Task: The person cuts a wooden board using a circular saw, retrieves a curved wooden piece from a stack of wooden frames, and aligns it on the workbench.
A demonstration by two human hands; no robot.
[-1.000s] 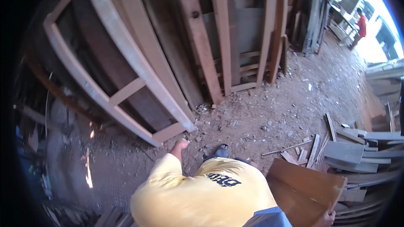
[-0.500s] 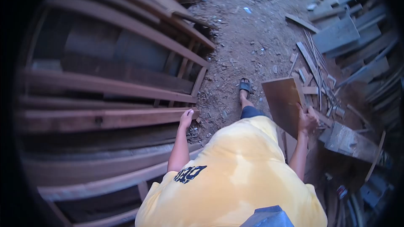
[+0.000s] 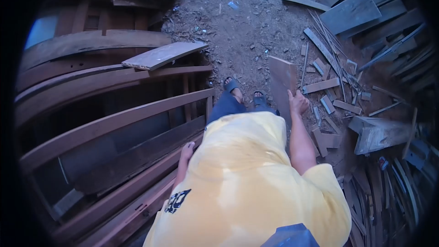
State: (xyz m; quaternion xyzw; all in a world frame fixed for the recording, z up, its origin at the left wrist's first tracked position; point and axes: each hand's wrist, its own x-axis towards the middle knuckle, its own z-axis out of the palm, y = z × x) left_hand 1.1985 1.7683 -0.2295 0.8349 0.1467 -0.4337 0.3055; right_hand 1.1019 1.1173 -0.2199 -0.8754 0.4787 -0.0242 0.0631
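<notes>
My right hand (image 3: pixel 298 103) is closed on the edge of a flat wooden board (image 3: pixel 282 82), which hangs upright beside my right leg. My thumb lies against the board's near face, and its lower part is hidden behind my shirt. My left hand (image 3: pixel 187 149) hangs low at my left side with its fingers curled in, and nothing shows in it. It is beside long reddish-brown wooden frames (image 3: pixel 114 126); whether it touches them I cannot tell.
A loose board (image 3: pixel 167 55) lies on the stacked frames at left, its end jutting over the dirt path (image 3: pixel 219 27). To the right are scattered wood offcuts (image 3: pixel 322 84), a wide grey plank (image 3: pixel 351 13) and a block-like wooden piece (image 3: pixel 379 133).
I have moved forward along the path, and both feet now show. The board in my right hand is turned more edge-on. My left hand has dropped back closer to my body.
</notes>
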